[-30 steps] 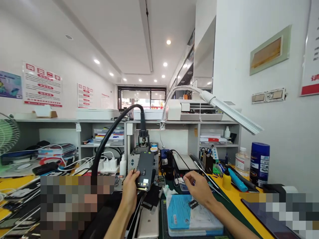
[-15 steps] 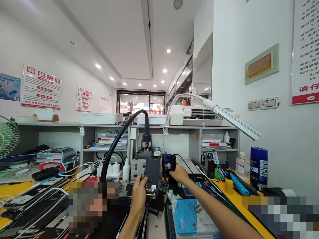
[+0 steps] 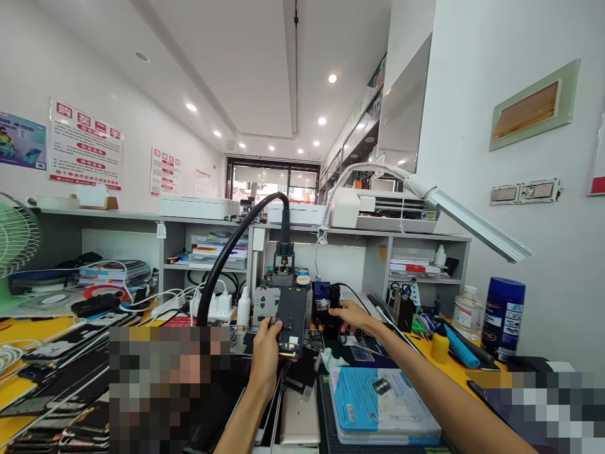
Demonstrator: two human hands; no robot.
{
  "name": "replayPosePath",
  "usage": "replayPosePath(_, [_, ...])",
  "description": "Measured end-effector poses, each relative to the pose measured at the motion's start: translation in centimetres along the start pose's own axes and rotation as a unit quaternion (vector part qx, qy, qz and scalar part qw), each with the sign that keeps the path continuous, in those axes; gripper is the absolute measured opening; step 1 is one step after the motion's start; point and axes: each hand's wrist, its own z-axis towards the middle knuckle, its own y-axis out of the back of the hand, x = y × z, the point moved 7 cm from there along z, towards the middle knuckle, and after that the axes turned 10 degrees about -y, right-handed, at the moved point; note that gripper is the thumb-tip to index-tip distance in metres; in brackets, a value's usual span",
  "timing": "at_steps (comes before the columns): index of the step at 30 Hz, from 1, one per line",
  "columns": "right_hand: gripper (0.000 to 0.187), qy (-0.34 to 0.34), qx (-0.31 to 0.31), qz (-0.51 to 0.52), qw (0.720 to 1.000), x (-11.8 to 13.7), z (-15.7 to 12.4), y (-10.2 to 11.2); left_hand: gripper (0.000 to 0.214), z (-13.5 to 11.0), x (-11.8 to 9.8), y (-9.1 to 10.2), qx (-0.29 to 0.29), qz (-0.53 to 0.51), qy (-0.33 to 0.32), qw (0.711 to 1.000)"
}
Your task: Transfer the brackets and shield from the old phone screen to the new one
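My left hand (image 3: pixel 267 343) is closed on the lower left edge of a dark, flat phone part (image 3: pixel 292 318), held tilted up before a grey metal box. Its kind, screen or whole phone, I cannot tell. My right hand (image 3: pixel 354 316) reaches forward, with its fingers round an upright black handle (image 3: pixel 334 295); a black cable (image 3: pixel 352 290) runs near its top. Part of the handle's lower end is lost among dark things. Below the right hand lies a slim silver tool (image 3: pixel 373 349). A blue and white box (image 3: pixel 378 397) rests under my right forearm.
A thick black hose (image 3: pixel 227 252) arches in front of the grey box (image 3: pixel 265 302). Phone parts and white cables (image 3: pixel 85 372) crowd the left side. At right stand a yellow bottle (image 3: pixel 440 347), a clear bottle (image 3: pixel 467 309) and a blue can (image 3: pixel 503 315). A lamp (image 3: pixel 477 221) hangs above.
My view has turned slightly, so the scene sits further right and higher. Both hands keep about the same places, the left on the phone part and the right at the black handle.
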Motion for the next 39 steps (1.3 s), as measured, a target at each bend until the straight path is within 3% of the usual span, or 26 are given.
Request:
replayPosePath(5, [0.033, 0.001, -0.001, 0.004, 1.000, 0.1, 0.4, 0.5, 0.033, 0.1, 0.5, 0.0, 0.004, -0.001, 0.013, 1.000])
replayPosePath(18, [0.032, 0.001, 0.046, -0.022, 0.999, 0.5, -0.3, -0.8, 0.030, -0.8, 0.6, -0.9, 0.011, -0.011, 0.040, 0.999])
replayPosePath(28, [0.033, 0.016, -0.041, -0.012, 0.999, -0.3, -0.3, -1.3, 0.023, -1.0, 0.9, -0.9, 0.005, -0.006, 0.036, 0.999])
replayPosePath(39, [0.032, 0.087, 0.019, -0.042, 0.995, 1.5, -0.7, -0.5, 0.017, -1.5, 0.4, -0.7, -0.031, -0.023, 0.030, 0.999])
